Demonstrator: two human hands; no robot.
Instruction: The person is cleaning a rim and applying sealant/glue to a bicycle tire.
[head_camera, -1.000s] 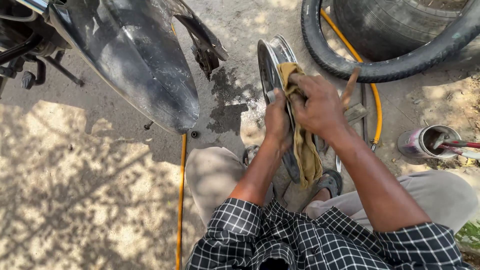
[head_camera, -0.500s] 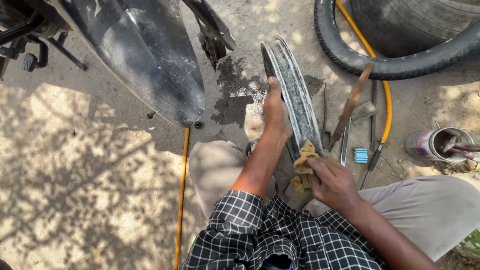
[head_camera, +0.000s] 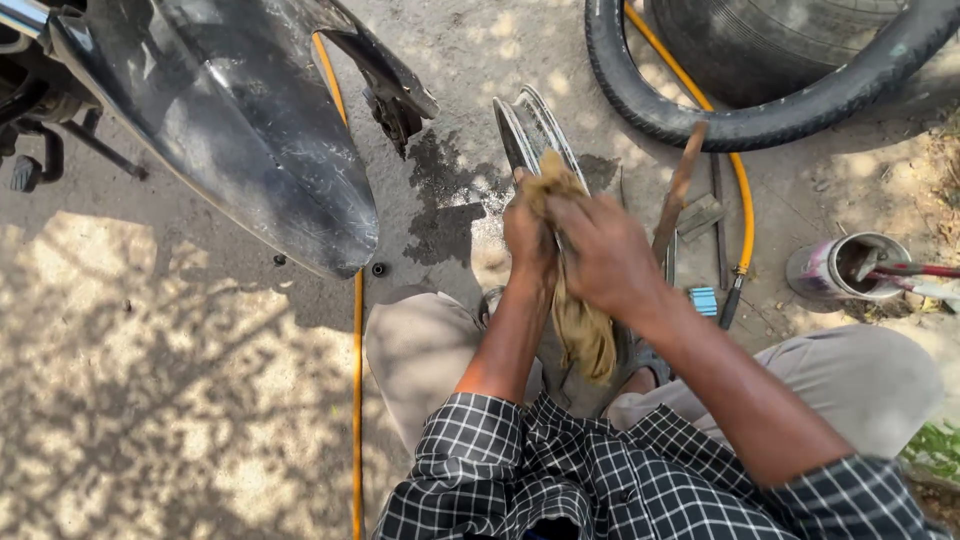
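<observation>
Head view: one wheel rim (head_camera: 525, 135), left hand (head_camera: 527, 235) gripping it, right hand (head_camera: 605, 255) clutching one rag (head_camera: 585, 330).

I wear a checked shirt (head_camera: 600, 480) — dark with thin white lines crossing into small squares — its sleeves pushed up above my elbows. My trousers (head_camera: 860, 380) are plain beige. My left hand (head_camera: 528, 232) and right hand (head_camera: 605, 255) are bare — no gloves, rings or watch.
</observation>
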